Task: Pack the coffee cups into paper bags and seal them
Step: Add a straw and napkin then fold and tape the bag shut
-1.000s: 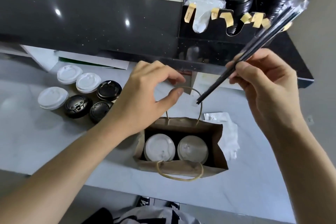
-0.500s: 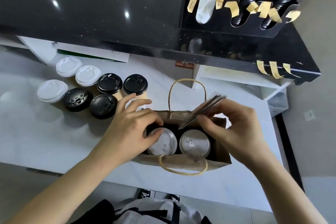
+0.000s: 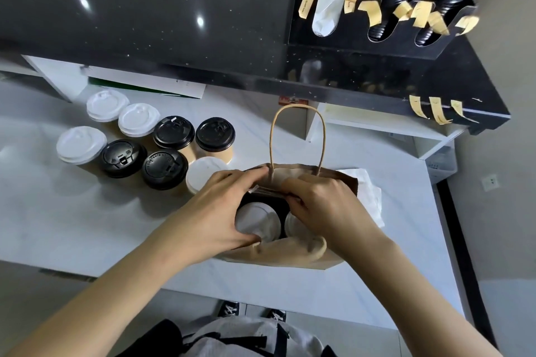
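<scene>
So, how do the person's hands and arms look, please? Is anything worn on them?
Both the left hand and the right hand are bare: no gloves, and no rings or watch that I can see. The forearms are uncovered too, with no sleeve in view down to the bottom edge of the picture.
</scene>
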The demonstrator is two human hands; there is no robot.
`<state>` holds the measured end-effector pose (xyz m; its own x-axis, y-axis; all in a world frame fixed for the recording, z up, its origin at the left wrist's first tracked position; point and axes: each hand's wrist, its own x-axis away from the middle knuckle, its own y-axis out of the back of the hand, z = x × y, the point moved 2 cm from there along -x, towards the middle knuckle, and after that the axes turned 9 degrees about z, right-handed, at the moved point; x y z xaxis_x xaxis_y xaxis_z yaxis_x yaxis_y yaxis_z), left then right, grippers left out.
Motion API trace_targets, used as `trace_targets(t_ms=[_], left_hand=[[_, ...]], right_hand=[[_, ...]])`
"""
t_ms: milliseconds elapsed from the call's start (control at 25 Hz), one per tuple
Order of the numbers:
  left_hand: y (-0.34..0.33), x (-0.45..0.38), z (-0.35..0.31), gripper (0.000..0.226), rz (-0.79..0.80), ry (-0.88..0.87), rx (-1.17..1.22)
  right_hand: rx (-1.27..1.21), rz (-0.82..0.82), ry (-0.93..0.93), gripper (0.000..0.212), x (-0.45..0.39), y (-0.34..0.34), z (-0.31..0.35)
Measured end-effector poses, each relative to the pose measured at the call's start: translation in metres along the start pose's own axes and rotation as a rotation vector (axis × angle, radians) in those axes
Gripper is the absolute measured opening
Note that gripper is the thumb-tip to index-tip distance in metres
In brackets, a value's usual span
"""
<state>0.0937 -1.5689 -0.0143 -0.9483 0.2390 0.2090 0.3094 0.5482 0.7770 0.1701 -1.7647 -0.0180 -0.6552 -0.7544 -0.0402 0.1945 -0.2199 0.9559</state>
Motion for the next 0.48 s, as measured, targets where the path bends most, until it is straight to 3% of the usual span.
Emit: trace_targets(t_ms=[200, 360, 480], left_hand=[[0.002, -0.001, 0.002, 0.113, 0.023, -0.033, 0.028], [0.003, -0.001, 0.001, 0.114, 0.038, -0.039, 0.023], [0.004, 0.0, 0.001, 0.115, 0.044, -0.034, 0.022]], right_hand=[[0.248, 0.129, -0.065, 0.029, -0.018, 0.0, -0.002], [0.235, 0.264, -0.123, 0.021, -0.024, -0.003, -0.003], [0.234, 0.271, -0.155, 0.022, -0.022, -0.002, -0.002]])
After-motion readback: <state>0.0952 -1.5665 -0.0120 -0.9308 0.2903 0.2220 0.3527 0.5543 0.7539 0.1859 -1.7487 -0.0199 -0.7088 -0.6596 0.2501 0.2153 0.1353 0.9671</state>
